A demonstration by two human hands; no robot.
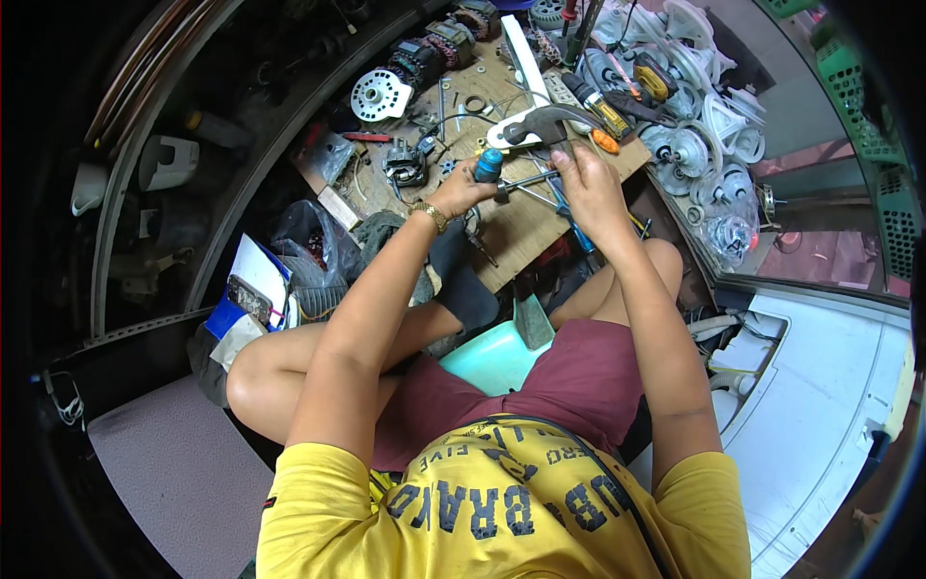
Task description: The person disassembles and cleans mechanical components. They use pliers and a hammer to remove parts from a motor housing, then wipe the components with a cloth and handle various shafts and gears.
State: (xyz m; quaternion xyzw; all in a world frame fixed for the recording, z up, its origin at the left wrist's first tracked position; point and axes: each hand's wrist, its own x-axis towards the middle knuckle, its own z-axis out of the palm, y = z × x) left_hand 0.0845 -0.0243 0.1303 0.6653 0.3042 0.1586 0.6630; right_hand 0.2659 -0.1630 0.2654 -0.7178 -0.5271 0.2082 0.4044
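Wooden bench; left grip closed round blue-topped part, right grip round dark-headed hammer.

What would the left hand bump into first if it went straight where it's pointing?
Probably the hammer in the right hand, just beyond the blue-topped thing that the left hand holds. Heights are hard to judge here, so it might pass underneath.

- Wide fisheye view from head height, facing steeply down.
- Nearest, at the bottom centre: the yellow shirt.
- Farther off, at the upper centre: the wooden board.
- Straight edges bow toward the rim.
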